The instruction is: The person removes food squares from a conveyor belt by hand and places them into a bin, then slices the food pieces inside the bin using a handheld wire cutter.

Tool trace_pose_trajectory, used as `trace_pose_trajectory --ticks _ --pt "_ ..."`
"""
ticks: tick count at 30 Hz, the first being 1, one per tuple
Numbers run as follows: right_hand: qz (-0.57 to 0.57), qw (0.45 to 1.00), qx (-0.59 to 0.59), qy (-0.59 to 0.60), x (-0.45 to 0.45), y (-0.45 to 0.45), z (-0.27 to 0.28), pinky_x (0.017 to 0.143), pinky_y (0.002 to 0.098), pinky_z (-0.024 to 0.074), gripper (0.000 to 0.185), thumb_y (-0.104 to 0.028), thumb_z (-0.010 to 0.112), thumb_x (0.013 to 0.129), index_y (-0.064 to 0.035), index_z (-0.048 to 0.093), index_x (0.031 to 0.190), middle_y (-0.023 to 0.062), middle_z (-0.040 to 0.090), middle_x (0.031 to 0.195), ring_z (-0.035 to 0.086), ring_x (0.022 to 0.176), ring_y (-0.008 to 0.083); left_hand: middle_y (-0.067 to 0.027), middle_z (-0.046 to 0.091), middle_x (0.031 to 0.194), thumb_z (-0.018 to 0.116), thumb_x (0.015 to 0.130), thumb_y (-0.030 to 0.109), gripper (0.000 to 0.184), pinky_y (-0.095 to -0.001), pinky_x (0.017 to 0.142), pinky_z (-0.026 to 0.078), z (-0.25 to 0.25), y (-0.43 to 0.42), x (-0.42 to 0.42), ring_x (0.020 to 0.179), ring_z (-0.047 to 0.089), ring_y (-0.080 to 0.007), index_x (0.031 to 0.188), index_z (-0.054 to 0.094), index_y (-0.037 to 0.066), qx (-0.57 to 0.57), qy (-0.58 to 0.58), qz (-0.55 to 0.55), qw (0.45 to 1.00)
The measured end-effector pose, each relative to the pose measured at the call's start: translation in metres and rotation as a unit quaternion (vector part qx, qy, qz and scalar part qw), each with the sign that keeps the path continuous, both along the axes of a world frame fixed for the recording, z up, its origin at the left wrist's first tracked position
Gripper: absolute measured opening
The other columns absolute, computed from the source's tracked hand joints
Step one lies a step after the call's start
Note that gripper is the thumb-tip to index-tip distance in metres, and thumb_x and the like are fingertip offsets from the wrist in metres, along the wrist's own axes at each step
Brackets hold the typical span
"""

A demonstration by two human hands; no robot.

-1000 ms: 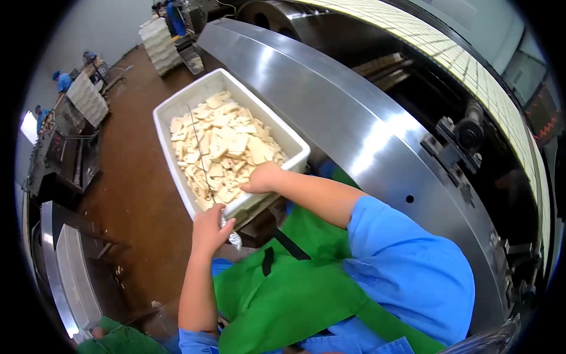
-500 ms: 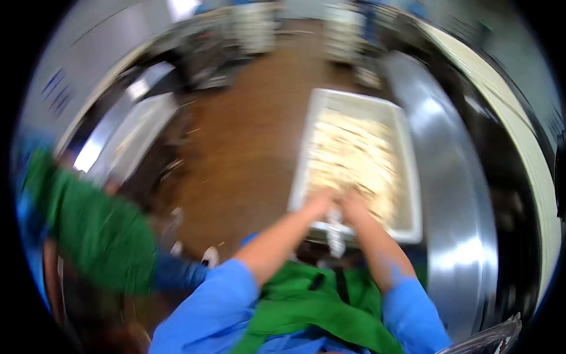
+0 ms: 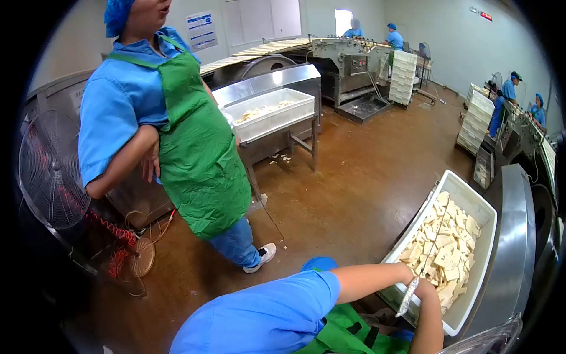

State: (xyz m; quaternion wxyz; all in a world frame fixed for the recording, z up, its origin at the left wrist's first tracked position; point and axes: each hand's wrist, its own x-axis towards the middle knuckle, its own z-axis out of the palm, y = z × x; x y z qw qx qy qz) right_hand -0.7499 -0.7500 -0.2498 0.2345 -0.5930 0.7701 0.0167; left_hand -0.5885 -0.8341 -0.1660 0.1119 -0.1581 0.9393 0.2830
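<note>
Pale flat pieces [image 3: 451,242]: heaped in white tub [image 3: 469,192], just ahead of both hands. Left hand [image 3: 402,272]: arm extended over tub's near end. Right hand [image 3: 425,289]: close beside foil-wrapped handle [image 3: 407,297]. Either hand's opening and grip: cannot be told.

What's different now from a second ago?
The camera has swung left, bringing the co-worker and second tub more fully into view. The left hand has moved in close beside the right hand at the near end of the nearer tub, silvery handle between them; which grips it is unclear. That tub stays beside the metal guard, holding pale pieces.
</note>
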Motion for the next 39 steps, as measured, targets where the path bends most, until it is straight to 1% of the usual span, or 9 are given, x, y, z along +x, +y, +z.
trace_pose_trajectory --ticks 2,5,9,14,18,23,29,35,39 --pt "-0.026 0.997 -0.023 -0.063 -0.013 0.0 -0.018 0.084 0.038 0.047 0.043 -0.037 0.061 0.075 -0.0023 0.067 0.099 0.0203 0.064 0.105 0.062 0.097 0.0312 -0.014 0.065 0.103 0.058 0.075 0.044 0.044 -0.0376 0.078 0.049 -0.011 0.002 -0.007 0.093 0.063 -0.0273 0.098 0.068 0.008 -0.015 -0.025 0.014 0.999" --pt "-0.048 0.998 -0.005 -0.035 -0.01 0.004 -0.013 0.083 0.0417 0.0477 0.049 -0.045 0.061 0.072 -0.0044 0.068 0.097 0.0212 0.064 0.101 0.061 0.096 0.0351 -0.0129 0.065 0.104 0.058 0.075 0.044 0.042 -0.038 0.078 0.049 -0.016 -0.002 -0.008 0.092 0.063 -0.0275 0.095 0.069 0.009 -0.037 -0.042 0.021 0.998" --pt "-0.056 0.998 -0.007 0.015 0.015 0.009 0.032 0.079 0.0411 0.0489 0.046 -0.043 0.064 0.07 -0.0033 0.068 0.094 0.0225 0.064 0.096 0.062 0.092 0.0361 -0.0119 0.066 0.104 0.059 0.075 0.041 0.04 -0.0377 0.078 0.049 -0.007 0.001 -0.006 0.094 0.063 -0.0266 0.097 0.069 0.009 -0.053 -0.047 0.012 0.997" --pt "-0.058 0.997 -0.046 -0.032 0.02 0.011 0.036 0.079 0.0417 0.0489 0.047 -0.045 0.066 0.068 -0.0035 0.068 0.091 0.022 0.065 0.093 0.062 0.091 0.0358 -0.01 0.066 0.104 0.059 0.076 0.042 0.04 -0.0362 0.079 0.049 0.002 0.003 0.004 0.095 0.063 -0.0246 0.1 0.069 0.012 -0.049 -0.036 0.02 0.998" --pt "-0.058 0.992 -0.114 -0.01 0.033 0.014 0.052 0.076 0.0422 0.0493 0.042 -0.04 0.07 0.066 -0.0035 0.067 0.087 0.0208 0.066 0.087 0.063 0.086 0.0361 -0.0107 0.064 0.108 0.064 0.073 0.041 0.045 -0.0367 0.083 0.048 0.0 0.0 0.0 0.099 0.061 -0.0268 0.106 0.065 0.011 -0.02 -0.025 0.005 0.999" --pt "-0.069 0.989 -0.127 -0.032 0.051 0.016 0.08 0.074 0.0425 0.0486 0.034 -0.029 0.073 0.064 -0.0044 0.066 0.086 0.0207 0.065 0.085 0.063 0.084 0.0358 -0.0144 0.065 0.101 0.071 0.067 0.032 0.043 -0.0381 0.078 0.05 0.0 0.003 0.007 0.092 0.063 -0.029 0.101 0.063 0.006 0.047 0.059 0.112 0.991" --pt "-0.008 0.956 -0.294 0.018 0.031 0.013 0.05 0.068 0.043 0.0491 0.026 -0.027 0.071 0.065 -0.003 0.066 0.073 0.0195 0.065 0.078 0.062 0.072 0.0361 -0.0207 0.064 0.09 0.059 0.081 0.023 0.034 -0.0432 0.074 0.048 -0.011 0.003 0.002 0.086 0.063 -0.0357 0.104 0.05 0.001 0.036 0.138 0.119 0.982" --pt "-0.12 0.989 -0.092 0.01 0.044 0.019 0.069 0.068 0.0435 0.0496 0.031 -0.032 0.07 0.066 -0.0027 0.068 0.075 0.0215 0.064 0.075 0.063 0.071 0.0368 -0.0207 0.064 0.096 0.061 0.079 0.03 0.037 -0.0414 0.078 0.048 -0.002 0.005 0.002 0.09 0.062 -0.0344 0.099 0.06 0.0 0.031 0.061 0.084 0.994" --pt "-0.119 0.99 -0.071 0.008 0.035 0.019 0.054 0.07 0.0428 0.0497 0.031 -0.033 0.07 0.066 -0.0032 0.069 0.078 0.022 0.064 0.077 0.064 0.074 0.0364 -0.0207 0.064 0.098 0.063 0.076 0.032 0.039 -0.0407 0.078 0.049 -0.02 -0.001 -0.009 0.091 0.062 -0.0343 0.099 0.064 0.001 0.014 0.04 0.052 0.998"
